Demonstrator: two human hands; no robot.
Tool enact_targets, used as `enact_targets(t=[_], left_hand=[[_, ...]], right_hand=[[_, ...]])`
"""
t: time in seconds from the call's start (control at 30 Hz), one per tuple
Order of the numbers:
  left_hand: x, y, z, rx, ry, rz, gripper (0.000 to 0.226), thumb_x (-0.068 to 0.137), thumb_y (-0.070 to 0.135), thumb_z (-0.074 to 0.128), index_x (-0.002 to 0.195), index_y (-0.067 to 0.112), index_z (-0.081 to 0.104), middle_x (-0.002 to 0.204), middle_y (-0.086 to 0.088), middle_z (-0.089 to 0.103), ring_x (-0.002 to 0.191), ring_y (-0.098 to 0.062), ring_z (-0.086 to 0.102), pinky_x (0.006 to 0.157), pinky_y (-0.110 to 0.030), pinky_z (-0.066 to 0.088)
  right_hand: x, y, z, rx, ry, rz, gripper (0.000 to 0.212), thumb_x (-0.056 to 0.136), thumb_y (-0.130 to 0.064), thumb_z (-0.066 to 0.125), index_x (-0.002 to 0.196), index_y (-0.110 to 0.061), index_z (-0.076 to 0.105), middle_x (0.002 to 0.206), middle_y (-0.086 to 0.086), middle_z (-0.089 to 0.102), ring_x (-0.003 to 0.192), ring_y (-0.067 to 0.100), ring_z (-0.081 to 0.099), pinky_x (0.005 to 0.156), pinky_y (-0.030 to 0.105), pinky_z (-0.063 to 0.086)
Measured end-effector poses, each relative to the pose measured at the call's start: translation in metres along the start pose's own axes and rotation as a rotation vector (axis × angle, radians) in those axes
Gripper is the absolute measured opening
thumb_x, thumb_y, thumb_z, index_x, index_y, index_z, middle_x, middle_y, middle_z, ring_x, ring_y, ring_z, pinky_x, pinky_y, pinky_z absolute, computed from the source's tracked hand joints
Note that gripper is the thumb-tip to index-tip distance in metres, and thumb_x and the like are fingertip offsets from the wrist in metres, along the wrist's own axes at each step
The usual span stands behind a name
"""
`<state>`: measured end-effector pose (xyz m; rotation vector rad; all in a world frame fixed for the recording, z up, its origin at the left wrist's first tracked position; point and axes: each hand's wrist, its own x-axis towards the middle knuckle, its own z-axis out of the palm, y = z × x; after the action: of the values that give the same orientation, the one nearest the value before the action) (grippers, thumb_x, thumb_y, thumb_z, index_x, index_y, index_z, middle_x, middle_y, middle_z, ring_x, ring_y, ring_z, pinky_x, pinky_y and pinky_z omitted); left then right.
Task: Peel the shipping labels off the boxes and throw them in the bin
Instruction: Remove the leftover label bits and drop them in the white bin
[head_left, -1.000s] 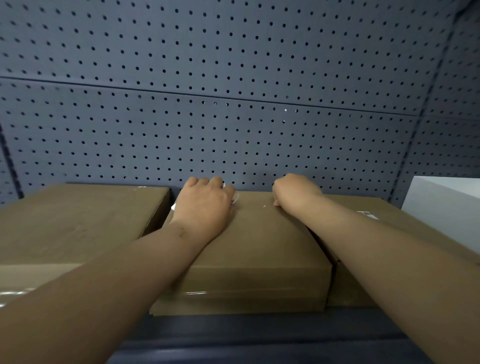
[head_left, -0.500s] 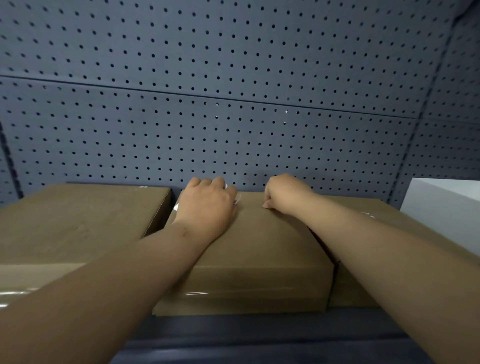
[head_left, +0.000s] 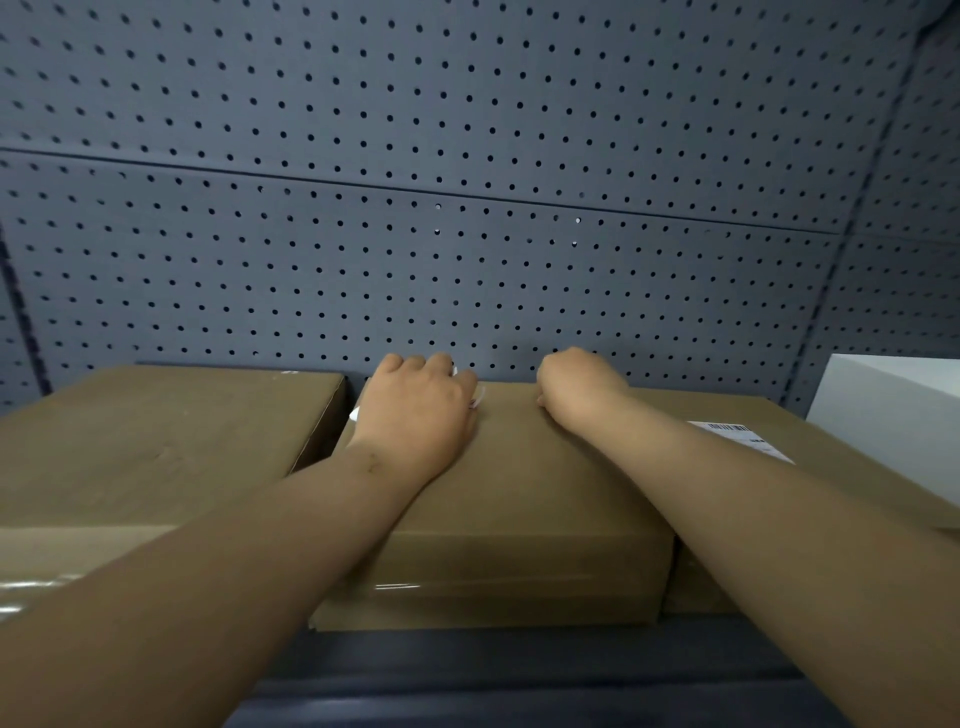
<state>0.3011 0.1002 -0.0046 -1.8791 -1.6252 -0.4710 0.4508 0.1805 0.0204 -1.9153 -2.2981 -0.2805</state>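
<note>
Three brown cardboard boxes lie side by side on a dark shelf. My left hand (head_left: 415, 415) lies knuckles up on the far left part of the middle box (head_left: 519, 499). Bits of a white shipping label (head_left: 477, 399) stick out from under it by the thumb and by the wrist, so the hand appears closed on the label. My right hand (head_left: 579, 389) is curled into a fist at the far edge of the same box; its fingertips are hidden. The right box (head_left: 841, 467) carries a flat white label (head_left: 743, 439), partly hidden by my right forearm.
The left box (head_left: 156, 441) shows no label on its top. A white box (head_left: 893, 405) stands at the far right. A grey-blue pegboard wall (head_left: 467, 234) closes the shelf just behind the boxes. No bin is in sight.
My right hand has slid a little to the left along the far edge of the middle box, closer to my left hand. My left hand has stayed in place.
</note>
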Motion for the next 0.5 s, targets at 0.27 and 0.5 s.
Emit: enact_targets(t=[0.27, 0.5], left_hand=[[0.002, -0.001, 0.002, 0.024, -0.037, 0.003, 0.03, 0.097, 0.031, 0.036, 0.109, 0.016, 0.059, 0.108, -0.005, 0.06, 0.094, -0.026, 0.056, 0.084, -0.034, 0.036], [0.003, 0.0, 0.005, 0.007, -0.02, 0.009, 0.029, 0.096, 0.031, 0.038, 0.108, 0.016, 0.06, 0.107, -0.005, 0.061, 0.093, -0.026, 0.057, 0.085, -0.034, 0.037]], right_hand=[[-0.004, 0.016, -0.024, 0.251, -0.2, 0.047, 0.033, 0.096, -0.015, 0.051, 0.123, -0.002, 0.064, 0.125, 0.014, 0.067, 0.095, 0.014, 0.064, 0.104, 0.036, 0.047], [-0.016, 0.026, -0.029, 0.119, -0.228, -0.074, 0.027, 0.093, -0.024, 0.059, 0.113, -0.013, 0.072, 0.12, 0.002, 0.07, 0.111, 0.019, 0.064, 0.101, 0.034, 0.047]])
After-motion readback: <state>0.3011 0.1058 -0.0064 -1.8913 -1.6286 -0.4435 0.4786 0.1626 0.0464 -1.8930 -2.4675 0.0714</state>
